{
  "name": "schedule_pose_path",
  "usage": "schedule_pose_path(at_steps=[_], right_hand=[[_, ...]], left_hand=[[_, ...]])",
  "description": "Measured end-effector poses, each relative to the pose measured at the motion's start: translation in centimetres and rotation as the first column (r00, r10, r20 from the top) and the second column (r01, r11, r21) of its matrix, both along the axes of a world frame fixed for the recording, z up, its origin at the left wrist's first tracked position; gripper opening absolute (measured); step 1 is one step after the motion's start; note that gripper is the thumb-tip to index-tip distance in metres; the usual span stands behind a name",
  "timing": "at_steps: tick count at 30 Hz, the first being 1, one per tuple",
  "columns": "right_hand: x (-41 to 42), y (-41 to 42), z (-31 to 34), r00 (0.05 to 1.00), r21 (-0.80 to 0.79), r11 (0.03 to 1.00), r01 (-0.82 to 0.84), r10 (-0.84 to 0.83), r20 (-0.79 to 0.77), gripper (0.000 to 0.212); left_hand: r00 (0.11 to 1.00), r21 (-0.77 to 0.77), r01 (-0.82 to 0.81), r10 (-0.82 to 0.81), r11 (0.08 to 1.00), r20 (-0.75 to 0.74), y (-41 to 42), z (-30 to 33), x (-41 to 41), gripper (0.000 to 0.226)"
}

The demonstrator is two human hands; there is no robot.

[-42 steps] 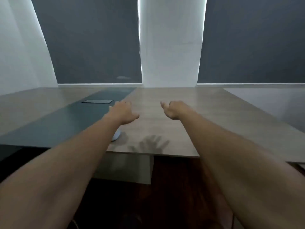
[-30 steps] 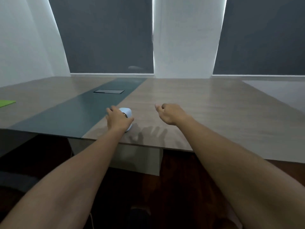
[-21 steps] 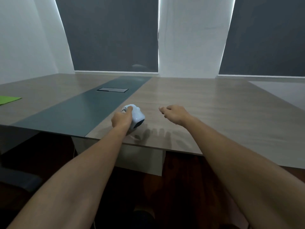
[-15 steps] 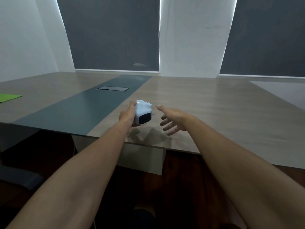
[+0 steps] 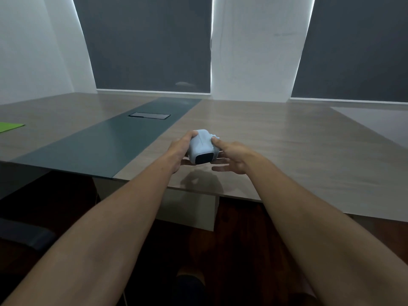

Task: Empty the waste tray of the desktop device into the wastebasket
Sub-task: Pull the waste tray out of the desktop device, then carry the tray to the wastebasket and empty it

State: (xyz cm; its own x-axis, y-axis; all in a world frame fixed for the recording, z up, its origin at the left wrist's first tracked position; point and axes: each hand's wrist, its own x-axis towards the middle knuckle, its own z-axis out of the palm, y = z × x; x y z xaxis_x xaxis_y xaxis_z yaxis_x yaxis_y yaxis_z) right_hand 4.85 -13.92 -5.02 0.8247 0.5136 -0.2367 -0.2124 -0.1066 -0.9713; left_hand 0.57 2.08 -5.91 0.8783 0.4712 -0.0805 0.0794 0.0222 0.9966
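Two bare hands meet around a small white desktop device [image 5: 201, 146], held just above the near edge of the desk [image 5: 276, 151]. The left hand [image 5: 180, 151] has its grip wrapped on the device's left side, thumb up along the top corner and fingers curled beneath. The right hand [image 5: 233, 154] comes in from the other side with its grip only partly spread: the thumb presses against the upper right of the white body, while the fingers [image 5: 218, 167] stretch loosely under and beside it, not clearly clamped on. A dark rectangular panel on the device faces the camera, low on its front. Its shadow [image 5: 199, 182] falls on the wood grain right below, showing it is lifted clear of the surface. Both forearms reach forward from the bottom corners of the view. To the left a dark blue-grey strip [image 5: 106, 146] runs down the desk, with a flat rectangular hatch [image 5: 150, 115] set into it farther back. A green sheet [image 5: 8, 127] lies at the far left edge. Behind the desk, dark roller blinds [image 5: 150, 45] cover the windows between pale wall sections.
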Motion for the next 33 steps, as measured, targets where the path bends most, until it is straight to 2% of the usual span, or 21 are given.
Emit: schedule_pose_path(at_steps=[7,9,12,14,17,20,25,28,30,32,33], right_hand=[[1.9,-2.7,-1.3,0.95,0.135,0.94,0.314,-0.309,-0.054,0.034],[2.5,-4.0,-1.6,0.928,0.167,0.913,0.372,-0.364,-0.074,0.04],[3.3,-5.5,-2.2,0.906,0.207,0.883,0.422,-0.417,-0.072,0.055],[3.6,-6.2,-2.3,0.897,0.237,0.866,0.44,-0.437,-0.069,0.055],[3.6,-7.0,-2.3,0.897,0.255,0.863,0.436,-0.438,-0.053,0.041],[3.4,-7.8,-2.2,0.91,0.275,0.872,0.405,-0.413,-0.028,0.032],[2.8,-9.7,-1.7,0.927,0.317,0.879,0.356,-0.376,0.004,0.048],[2.0,-11.5,-0.8,0.93,0.318,0.885,0.34,-0.366,0.024,0.033],[1.5,-13.0,0.0,0.934,0.31,0.894,0.323,-0.353,0.045,0.029],[1.0,-15.0,0.9,0.935,0.301,0.901,0.314,-0.348,0.068,0.035],[0.6,-16.2,1.3,0.933,0.293,0.903,0.313,-0.35,0.081,0.04]], left_hand=[[0.998,0.096,-0.068,0.066,0.993,0.022,1.3,0.2,-0.9,0.042],[0.993,0.146,-0.115,0.11,0.983,0.04,1.8,0.0,-0.9,0.04],[0.976,0.298,-0.218,0.208,0.929,0.065,2.2,-0.5,-0.7,0.047],[0.963,0.428,-0.269,0.256,0.863,0.091,1.8,-0.9,-0.7,0.049],[0.946,0.569,-0.312,0.302,0.761,0.115,1.0,-1.7,-0.4,0.058],[0.953,0.617,-0.283,0.287,0.735,0.096,0.3,-2.7,-0.3,0.063],[0.955,0.649,-0.254,0.291,0.717,0.053,-0.1,-3.4,-0.4,0.07],[0.948,0.719,-0.241,0.316,0.652,0.032,-0.5,-2.6,-0.7,0.08],[0.932,0.762,-0.32,0.334,0.564,0.144,-1.4,-1.2,-0.9,0.082],[0.91,0.776,-0.406,0.286,0.482,0.299,-3.3,0.7,-0.7,0.076],[0.902,0.771,-0.431,0.245,0.47,0.355,-4.5,1.9,-0.4,0.071]])
